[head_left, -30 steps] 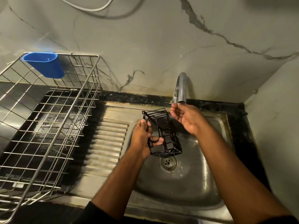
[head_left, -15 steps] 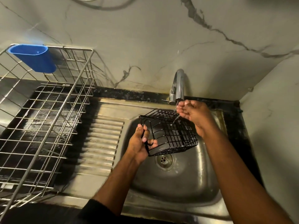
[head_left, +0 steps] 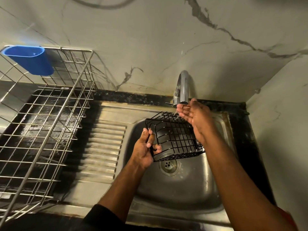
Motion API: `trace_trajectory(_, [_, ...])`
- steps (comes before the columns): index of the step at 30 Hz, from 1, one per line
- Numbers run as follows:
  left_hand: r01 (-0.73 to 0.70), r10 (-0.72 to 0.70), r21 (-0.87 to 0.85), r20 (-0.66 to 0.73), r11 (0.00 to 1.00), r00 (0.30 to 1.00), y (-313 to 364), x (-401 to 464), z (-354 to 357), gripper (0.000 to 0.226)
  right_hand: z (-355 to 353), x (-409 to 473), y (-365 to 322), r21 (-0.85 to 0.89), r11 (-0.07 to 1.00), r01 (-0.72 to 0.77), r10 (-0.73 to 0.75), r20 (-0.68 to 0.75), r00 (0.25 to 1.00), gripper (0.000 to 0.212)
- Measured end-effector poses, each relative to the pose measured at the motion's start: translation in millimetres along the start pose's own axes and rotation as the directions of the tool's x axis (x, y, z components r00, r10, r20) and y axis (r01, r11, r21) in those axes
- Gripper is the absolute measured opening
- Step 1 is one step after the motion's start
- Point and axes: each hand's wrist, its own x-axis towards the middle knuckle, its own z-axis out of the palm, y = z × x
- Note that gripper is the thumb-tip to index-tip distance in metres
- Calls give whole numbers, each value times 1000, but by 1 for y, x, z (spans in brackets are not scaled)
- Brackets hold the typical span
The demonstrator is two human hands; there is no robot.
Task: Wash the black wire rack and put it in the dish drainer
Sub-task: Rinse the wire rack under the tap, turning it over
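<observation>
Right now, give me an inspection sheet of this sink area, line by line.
Surface: stainless steel sink with ribbed drainboard, wet.
Job's things: black wire rack held over the basin; silver wire dish drainer to its left, holding no dishes.
Clutter: blue plastic cup hooked on the drainer's back rim.
Grippers: left hand grips the rack's left end; right hand open, cupped under the curved metal tap.
Cables: a cord loops on the wall at the top edge.
Surroundings: veined marble-look wall; black stone counter edge.
</observation>
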Motion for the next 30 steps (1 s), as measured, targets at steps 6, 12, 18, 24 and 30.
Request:
trace_trajectory(6, [34,-35,94,17,995,999,4,8,12,38,-12,0,-1,-217,973,79,-83,-7,997,31])
trace_trajectory(12, [134,-137,35,103,990,985,1,13,28,65,17,-37,28,-703,396,590,-266,527,807,58])
trace_trajectory(18, [59,-62,67,41,996,997,8,4,25,39,-23,8,45,-690,644,330,-103,350,931,65])
trace_trajectory(24, [3,-1,57,-42,998,999,16,4,17,38,16,-16,38,-543,612,575,-194,602,775,58])
trace_trajectory(30, [-86,87,28,-32,996,996,39,-6,8,36,8,14,52,-620,774,130,83,303,949,52])
